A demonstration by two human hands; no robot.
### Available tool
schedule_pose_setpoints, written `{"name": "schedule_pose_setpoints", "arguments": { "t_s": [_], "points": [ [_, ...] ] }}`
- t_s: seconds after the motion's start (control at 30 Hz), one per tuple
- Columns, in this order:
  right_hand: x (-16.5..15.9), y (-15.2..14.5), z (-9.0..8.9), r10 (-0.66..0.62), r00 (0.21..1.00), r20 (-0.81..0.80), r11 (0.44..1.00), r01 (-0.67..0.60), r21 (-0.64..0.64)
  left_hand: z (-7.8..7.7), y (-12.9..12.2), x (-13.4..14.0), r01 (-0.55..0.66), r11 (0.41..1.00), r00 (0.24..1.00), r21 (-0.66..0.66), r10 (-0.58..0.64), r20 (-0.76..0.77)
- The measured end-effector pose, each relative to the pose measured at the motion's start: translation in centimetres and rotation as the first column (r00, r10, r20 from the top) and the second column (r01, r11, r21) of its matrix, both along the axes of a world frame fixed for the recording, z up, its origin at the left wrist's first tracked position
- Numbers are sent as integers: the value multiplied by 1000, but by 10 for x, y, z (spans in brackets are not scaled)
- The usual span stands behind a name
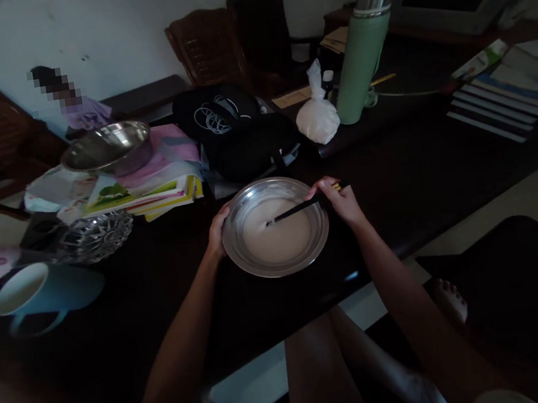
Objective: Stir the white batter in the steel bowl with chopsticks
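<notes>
A shiny metal bowl (pixel 236 247) stands on the dark table in front of me. Pale, milky liquid (pixel 279 237) fills its bottom. On the bowl's left rim my left hand (pixel 217 231) is closed. My right hand (pixel 340 199), at the right rim, grips dark chopsticks (pixel 295 209) with gold bands at their upper end. Their tips dip into the liquid near the middle; whether it is one stick or a pair pressed together is hard to see. Beyond the bowl sits a knotted plastic bag of white powder (pixel 317 120), apart from both hands.
Left are a blue mug (pixel 66 285), a glass dish (pixel 97 237) and another metal bowl (pixel 110 151) on books. Black bags (pixel 250 143) lie behind. A green thermos (pixel 362 59) and stacked books (pixel 510 91) stand right. A blurred arm (pixel 5 396) shows lower left; another person (pixel 84 111) is beyond.
</notes>
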State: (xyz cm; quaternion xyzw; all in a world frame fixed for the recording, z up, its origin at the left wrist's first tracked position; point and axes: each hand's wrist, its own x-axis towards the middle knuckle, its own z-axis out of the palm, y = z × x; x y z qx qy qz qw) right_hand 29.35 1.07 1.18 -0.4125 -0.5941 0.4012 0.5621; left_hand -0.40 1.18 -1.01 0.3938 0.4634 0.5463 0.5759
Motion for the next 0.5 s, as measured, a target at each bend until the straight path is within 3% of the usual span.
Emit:
{"name": "schedule_pose_setpoints", "arguments": {
  "t_s": [0.17, 0.37, 0.5],
  "points": [
    [5, 3, -5, -193, 971, -139, 981, 189, -43, 4, -2, 1, 17, 1000, 1000, -4, -17, 0],
    [4, -1, -1, 31, 1000, 5, 999, -31, 11, 0, 1, 0, 2, 1000, 1000, 3, -2, 2],
    [3, 1, -2, -40, 997, -70, 999, 41, 9, 1, 0, 0, 7, 1000, 1000, 3, -7, 17]
  ]
}}
